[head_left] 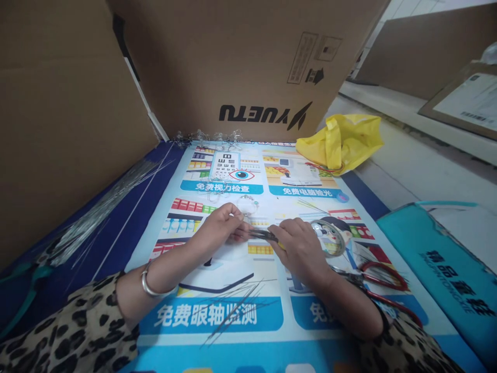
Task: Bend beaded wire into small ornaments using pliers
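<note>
My right hand [298, 248] is closed round the handles of small long-nosed pliers [261, 234]. Their dark jaws point left and reach the fingertips of my left hand [225, 223]. That hand is pinched shut on a thin wire piece, from which a clear beaded loop [248, 205] stands up just beyond the fingers. How the jaws meet the wire is too small to make out. To the right of my right hand lies a roll of clear tape [330, 237]. Red-handled scissors [382, 277] rest partly under my right forearm.
Cut wires [236, 308] lie scattered on the printed sheet [264, 290]. A bundle of wires [97, 217] is at the left. More clear wire pieces [219, 137] line the back by a cardboard box [240, 62]. A yellow bag [341, 142] and a teal bag [438, 259] lie right.
</note>
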### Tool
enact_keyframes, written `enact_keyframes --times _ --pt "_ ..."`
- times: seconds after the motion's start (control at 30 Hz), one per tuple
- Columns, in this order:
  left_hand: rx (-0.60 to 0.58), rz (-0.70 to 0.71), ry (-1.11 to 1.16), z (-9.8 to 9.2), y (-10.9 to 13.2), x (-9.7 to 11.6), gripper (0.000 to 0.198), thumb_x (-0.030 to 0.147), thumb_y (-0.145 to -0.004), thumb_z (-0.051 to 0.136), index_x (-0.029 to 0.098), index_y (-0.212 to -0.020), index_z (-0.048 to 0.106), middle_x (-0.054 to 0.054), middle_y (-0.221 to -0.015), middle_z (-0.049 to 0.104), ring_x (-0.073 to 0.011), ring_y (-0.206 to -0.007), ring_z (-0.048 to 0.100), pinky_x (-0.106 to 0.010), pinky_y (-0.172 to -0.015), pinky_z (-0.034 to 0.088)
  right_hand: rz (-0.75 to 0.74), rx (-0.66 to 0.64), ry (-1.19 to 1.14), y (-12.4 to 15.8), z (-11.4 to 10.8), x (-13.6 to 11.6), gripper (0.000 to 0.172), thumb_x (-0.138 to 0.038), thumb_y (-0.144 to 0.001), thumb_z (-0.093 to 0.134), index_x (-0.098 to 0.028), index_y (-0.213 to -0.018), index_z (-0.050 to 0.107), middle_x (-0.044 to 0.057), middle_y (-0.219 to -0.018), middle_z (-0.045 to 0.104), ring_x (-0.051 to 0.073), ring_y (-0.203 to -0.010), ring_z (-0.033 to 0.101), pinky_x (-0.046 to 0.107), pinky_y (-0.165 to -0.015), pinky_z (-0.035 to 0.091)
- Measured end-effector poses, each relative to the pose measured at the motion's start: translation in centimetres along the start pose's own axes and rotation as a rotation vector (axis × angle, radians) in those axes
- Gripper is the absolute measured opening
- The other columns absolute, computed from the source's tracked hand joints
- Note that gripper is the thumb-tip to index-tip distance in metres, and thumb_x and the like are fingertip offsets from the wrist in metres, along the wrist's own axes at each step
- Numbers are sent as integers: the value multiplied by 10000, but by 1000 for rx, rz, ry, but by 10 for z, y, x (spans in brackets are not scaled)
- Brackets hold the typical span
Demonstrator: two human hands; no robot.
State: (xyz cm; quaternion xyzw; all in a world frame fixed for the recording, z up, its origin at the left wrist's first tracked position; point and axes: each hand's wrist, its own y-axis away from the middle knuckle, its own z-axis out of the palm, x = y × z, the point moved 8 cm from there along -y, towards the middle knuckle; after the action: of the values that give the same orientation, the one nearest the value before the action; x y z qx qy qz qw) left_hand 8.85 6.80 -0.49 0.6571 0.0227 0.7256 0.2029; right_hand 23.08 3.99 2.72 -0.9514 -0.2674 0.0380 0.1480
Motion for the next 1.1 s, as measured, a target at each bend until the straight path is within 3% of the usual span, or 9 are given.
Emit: enact_keyframes --times 0.2,0.37,0.5,0.6,0.83,1.1 --pt "-25 22 -60 -2 -3 1 146 280 -804 513 191 -755 408 -21 -740 687 -142 -649 664 -244 -594 477 -1 -28 -103 0 5 1 167 -313 -838 508 -209 -913 614 45 -827 570 176 -807 461 291 -706 306" --pt "-132 55 -167 2 -2 4 140 288 -814 497 195 -757 409 1 -679 670 -135 -626 654 -226 -562 459 -72 185 158 3 -22 -7 164 -204 -806 522 -221 -943 613 49 -842 580 194 -807 442 330 -712 280" --pt "-133 124 -251 3 1 13 131 269 -811 499 185 -739 428 0 -671 666 -120 -637 645 -223 -593 460 -78 189 45 3 -23 -5 150 -206 -783 541 -215 -911 620 44 -826 571 188 -799 439 320 -695 291" --pt "-94 51 -194 2 1 9 126 257 -804 502 188 -743 416 -3 -664 667 -133 -626 655 -221 -571 457 -45 219 -33 3 -22 -3 161 -204 -774 548 -206 -918 618 46 -846 565 185 -814 441 314 -703 301" --pt "-46 -76 -55 6 5 -4 113 229 -787 501 183 -734 413 4 -601 638 -147 -543 648 -227 -520 457 -206 309 215 10 -28 -24 203 -193 -806 535 -226 -999 592 30 -825 574 177 -803 445 341 -741 279" --pt "-43 -134 56 11 9 -9 162 259 -770 542 178 -710 415 22 -587 594 -132 -535 633 -243 -553 487 -253 332 272 13 -28 -30 221 -208 -827 527 -228 -1043 571 26 -837 587 176 -803 447 345 -732 277"
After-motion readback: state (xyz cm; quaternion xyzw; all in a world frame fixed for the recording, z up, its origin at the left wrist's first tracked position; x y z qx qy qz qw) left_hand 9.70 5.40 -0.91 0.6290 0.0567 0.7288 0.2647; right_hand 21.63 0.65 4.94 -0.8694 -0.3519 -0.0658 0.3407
